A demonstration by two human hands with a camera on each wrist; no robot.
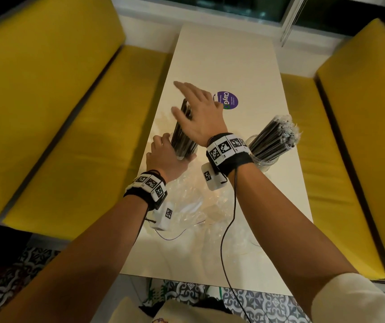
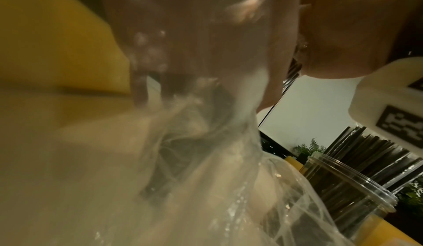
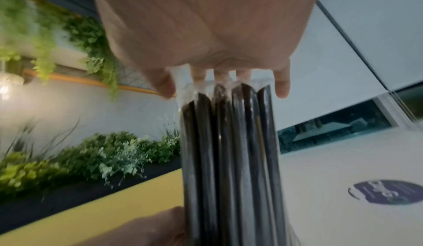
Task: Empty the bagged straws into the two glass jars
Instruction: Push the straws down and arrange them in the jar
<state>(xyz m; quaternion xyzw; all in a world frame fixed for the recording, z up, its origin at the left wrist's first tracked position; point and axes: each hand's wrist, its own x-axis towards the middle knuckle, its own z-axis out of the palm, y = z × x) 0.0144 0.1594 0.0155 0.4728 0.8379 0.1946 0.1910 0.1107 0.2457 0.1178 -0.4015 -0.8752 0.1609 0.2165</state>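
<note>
A bundle of black wrapped straws stands upright in the left glass jar, which is mostly hidden. My left hand grips that jar around its top. Flat over the straw tops lies my right hand with straight fingers; in the right wrist view its palm rests on the straws. The right glass jar stands apart with a fanned bundle of straws. A crumpled clear plastic bag lies on the table under my wrists.
The narrow white table carries a purple round sticker beyond the left jar. Yellow benches run along both sides. A black cable hangs from my right wrist across the near table edge.
</note>
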